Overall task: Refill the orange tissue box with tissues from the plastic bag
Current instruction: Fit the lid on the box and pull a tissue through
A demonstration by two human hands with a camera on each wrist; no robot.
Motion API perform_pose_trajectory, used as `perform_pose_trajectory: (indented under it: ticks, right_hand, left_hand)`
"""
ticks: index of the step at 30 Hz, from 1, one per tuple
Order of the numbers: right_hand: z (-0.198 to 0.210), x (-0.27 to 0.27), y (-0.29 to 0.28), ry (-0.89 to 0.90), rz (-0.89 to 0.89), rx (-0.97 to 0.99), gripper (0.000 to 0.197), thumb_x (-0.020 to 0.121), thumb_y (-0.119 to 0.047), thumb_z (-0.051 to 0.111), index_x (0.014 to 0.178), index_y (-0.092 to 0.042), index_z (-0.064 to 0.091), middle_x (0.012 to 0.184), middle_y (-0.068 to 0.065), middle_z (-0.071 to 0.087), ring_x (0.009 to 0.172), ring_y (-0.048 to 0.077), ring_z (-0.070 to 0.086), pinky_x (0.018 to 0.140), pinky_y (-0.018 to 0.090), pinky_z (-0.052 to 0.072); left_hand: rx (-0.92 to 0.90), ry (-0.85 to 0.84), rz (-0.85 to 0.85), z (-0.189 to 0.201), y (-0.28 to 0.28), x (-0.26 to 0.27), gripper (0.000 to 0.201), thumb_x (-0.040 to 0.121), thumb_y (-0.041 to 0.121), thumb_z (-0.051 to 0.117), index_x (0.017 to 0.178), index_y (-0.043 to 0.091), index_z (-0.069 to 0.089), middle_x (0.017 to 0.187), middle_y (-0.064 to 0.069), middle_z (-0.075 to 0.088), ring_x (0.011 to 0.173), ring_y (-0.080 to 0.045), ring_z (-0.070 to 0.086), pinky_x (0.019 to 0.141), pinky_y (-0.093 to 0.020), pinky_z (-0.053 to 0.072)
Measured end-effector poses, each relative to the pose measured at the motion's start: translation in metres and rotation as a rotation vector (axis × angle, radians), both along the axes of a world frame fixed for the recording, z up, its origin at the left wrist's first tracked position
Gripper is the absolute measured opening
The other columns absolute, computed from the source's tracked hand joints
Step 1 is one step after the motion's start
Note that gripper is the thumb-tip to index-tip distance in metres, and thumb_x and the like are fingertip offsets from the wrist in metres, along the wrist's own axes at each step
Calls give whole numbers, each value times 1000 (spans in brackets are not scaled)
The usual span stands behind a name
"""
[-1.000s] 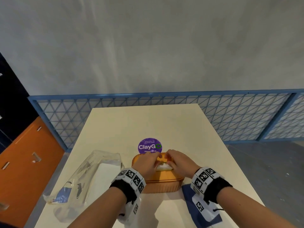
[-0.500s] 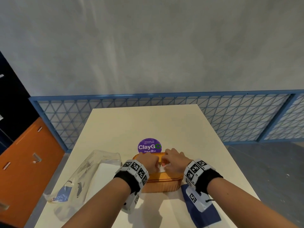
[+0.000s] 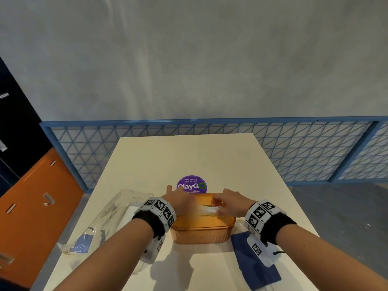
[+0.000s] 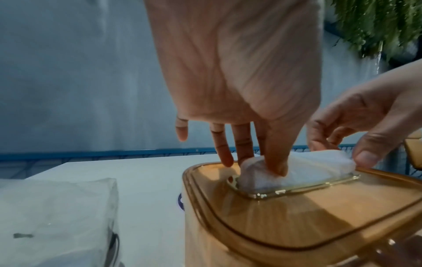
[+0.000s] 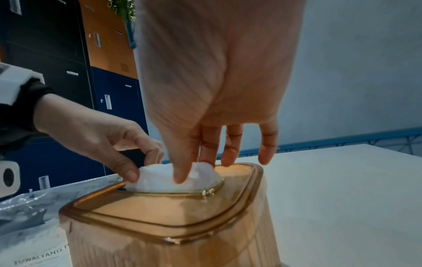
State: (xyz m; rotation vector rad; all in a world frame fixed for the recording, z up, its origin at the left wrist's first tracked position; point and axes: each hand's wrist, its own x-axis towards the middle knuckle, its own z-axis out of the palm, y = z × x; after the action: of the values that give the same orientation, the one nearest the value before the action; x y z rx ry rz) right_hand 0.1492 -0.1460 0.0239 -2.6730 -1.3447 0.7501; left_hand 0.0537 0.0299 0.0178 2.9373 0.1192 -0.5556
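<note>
Office pantry or shared break area, not a home. Round purple sticker (image 3: pixel 191 185) on the pale counter (image 3: pixel 189 156) reads "ClayGo" with small print about keeping pantries clean. Bank of metal lockers (image 3: pixel 31 198) along the left side, orange and dark navy doors with slot handles and label plates. Blue steel mesh railing (image 3: pixel 294 148) behind the counter. Bare grey plastered wall (image 3: pixel 189 59). Grey concrete floor (image 3: pixel 346 217). Hanging green foliage (image 4: pixel 376 23) at upper edge of the left wrist view.
</note>
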Motion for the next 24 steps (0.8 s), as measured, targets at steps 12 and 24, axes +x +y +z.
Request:
perform_pose_trajectory:
  ticks: [12, 24]
  right_hand:
    - [0, 6, 0, -21, -11, 58, 20, 90, -13, 53, 108, -11, 61, 111, 10, 59, 106, 25, 51, 89, 33, 40]
    - [-6, 5, -13, 75, -142, 232, 6, 86, -12, 60, 86, -18, 59, 89, 3, 59, 88, 13, 46, 59, 16, 31]
  left_hand:
    - [158, 17, 13, 4, 15, -7, 24, 89, 25, 54, 111, 22, 61, 122, 2, 52, 122, -22, 37, 104, -54, 21]
    - [-39, -29, 88, -4, 23, -12, 23, 90, 24, 56, 110, 13, 60, 123, -2, 54, 120, -23, 44, 98, -45, 34]
